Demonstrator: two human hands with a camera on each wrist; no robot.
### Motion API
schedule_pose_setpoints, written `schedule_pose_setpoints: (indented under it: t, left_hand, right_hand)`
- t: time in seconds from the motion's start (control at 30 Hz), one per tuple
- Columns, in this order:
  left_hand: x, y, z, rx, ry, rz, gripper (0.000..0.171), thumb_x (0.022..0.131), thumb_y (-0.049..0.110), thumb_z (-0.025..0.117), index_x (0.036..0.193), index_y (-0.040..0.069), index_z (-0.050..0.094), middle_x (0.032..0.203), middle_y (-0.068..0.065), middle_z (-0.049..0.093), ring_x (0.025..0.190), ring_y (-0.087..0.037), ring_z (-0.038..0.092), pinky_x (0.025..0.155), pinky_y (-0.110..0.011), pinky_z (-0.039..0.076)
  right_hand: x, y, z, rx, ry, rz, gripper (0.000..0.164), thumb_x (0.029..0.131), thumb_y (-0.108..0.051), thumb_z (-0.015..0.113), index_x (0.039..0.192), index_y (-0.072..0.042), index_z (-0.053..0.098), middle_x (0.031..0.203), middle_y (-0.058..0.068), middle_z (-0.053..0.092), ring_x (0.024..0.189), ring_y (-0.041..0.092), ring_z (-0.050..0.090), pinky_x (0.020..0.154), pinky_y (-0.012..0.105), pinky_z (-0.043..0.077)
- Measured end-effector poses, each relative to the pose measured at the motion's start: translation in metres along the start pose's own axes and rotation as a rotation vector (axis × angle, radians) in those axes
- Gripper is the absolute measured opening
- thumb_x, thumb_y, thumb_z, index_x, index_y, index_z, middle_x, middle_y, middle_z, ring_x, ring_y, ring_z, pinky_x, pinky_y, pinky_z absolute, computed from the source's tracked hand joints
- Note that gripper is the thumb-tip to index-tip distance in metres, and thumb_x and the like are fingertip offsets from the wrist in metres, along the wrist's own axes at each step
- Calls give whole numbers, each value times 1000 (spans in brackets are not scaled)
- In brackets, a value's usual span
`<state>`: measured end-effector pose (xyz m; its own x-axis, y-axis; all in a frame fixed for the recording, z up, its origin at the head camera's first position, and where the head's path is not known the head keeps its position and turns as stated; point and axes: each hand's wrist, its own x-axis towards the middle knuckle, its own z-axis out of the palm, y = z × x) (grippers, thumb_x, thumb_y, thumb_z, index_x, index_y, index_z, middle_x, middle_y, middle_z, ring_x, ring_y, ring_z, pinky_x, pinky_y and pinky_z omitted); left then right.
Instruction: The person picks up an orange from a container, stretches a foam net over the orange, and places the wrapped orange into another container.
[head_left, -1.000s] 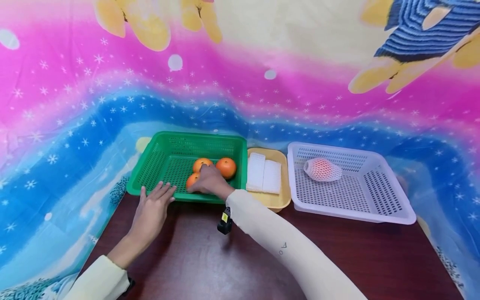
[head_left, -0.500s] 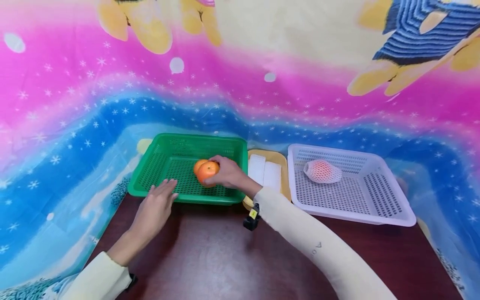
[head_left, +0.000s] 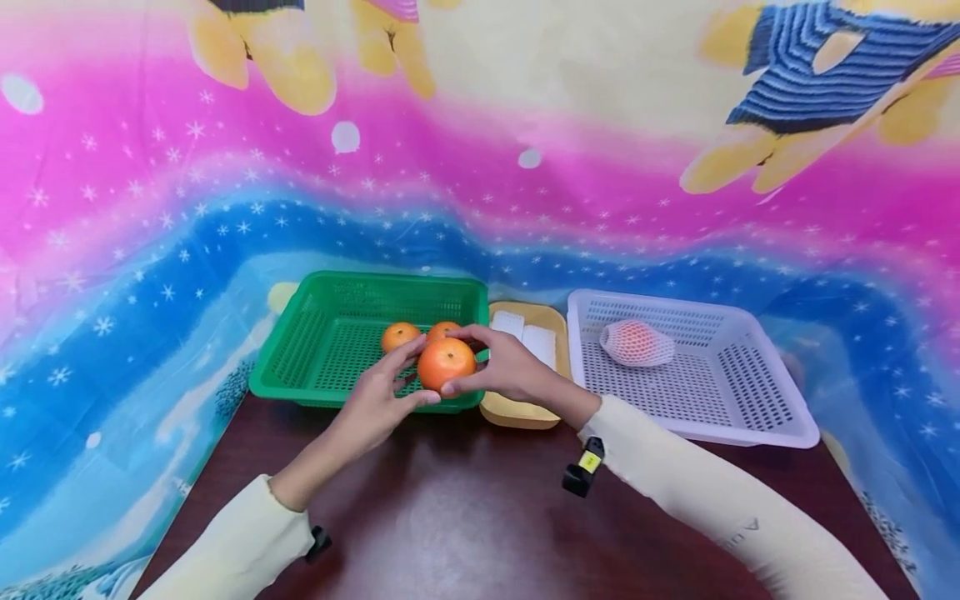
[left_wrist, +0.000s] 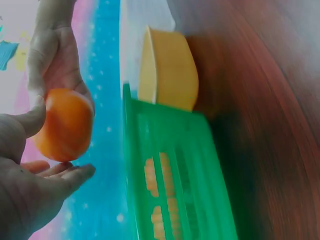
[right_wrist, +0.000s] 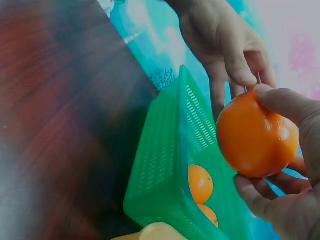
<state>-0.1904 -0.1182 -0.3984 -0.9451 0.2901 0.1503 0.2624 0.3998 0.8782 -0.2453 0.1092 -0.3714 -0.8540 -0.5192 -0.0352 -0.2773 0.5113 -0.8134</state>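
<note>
My right hand (head_left: 512, 364) clasps an orange (head_left: 447, 365) between thumb and fingers, holding it up over the green basket's near edge, close to its right corner. My left hand (head_left: 378, 398) cups the fruit's left side, thumb and fingers spread apart; I cannot tell whether they touch it. Two more oranges (head_left: 400, 336) lie side by side inside the green basket (head_left: 307, 394), which stands toward the far left corner of the table (head_left: 465, 517). Right beside it, a yellow tray (head_left: 521, 414) carries white foam sleeves (head_left: 538, 346). Toward the far right corner, a pale lilac basket (head_left: 705, 383) holds a netted fruit (head_left: 636, 343) near its left edge.
</note>
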Motion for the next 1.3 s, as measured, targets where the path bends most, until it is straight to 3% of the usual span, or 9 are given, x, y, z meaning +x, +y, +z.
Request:
schedule_pose_setpoints:
  t: [0.23,0.47,0.67,0.9,1.1,1.3]
  left_hand:
    - [5,12,21,-124,-43,18,74,86,22,83,152,20,49,153,-3,50,140,-28,52,105,-51,52]
    - [8,19,34,-144,-91,51,72,87,26,82,151,20,49,149,-1,53,138,-26,53,104,-45,54]
    - [6,19,43,-190,-172,82,74,89,23,80,154,21,45,152,-3,51,140,-26,52,105,-40,53]
    - [-1,22,55,-88,-236,145,74,89,28,81,153,16,47,148,-3,54,133,-25,58,100,-36,55]
    - [-9,21,69,-11,-246,176,74,87,30,83,151,11,49,146,-6,56,127,-23,62,100,-36,56]
    - [-19,15,82,41,-238,240,73,86,29,84,147,5,52,139,-8,62,119,-20,67,97,-31,58]
  right_hand:
    - [-34,10,-15,142,41,-35,80,74,-32,94,143,-14,59,133,6,63,121,26,59,94,35,60]
    - [-57,17,-22,107,90,-64,81,73,-29,94,144,-13,58,137,6,64,119,26,59,97,38,58]
    - [-77,28,-23,106,111,-66,78,74,-24,94,143,-15,59,140,4,63,118,25,60,95,32,59]
    - [-103,41,-18,110,137,-133,76,73,-19,93,141,-13,61,136,9,62,118,29,62,92,31,60]
    - [-119,51,-10,99,155,-170,75,72,-18,94,140,-11,62,136,11,62,112,30,66,88,30,61]
    - [-134,61,-1,-1,180,-151,74,72,-31,95,138,-17,63,131,2,65,110,20,67,93,29,59]
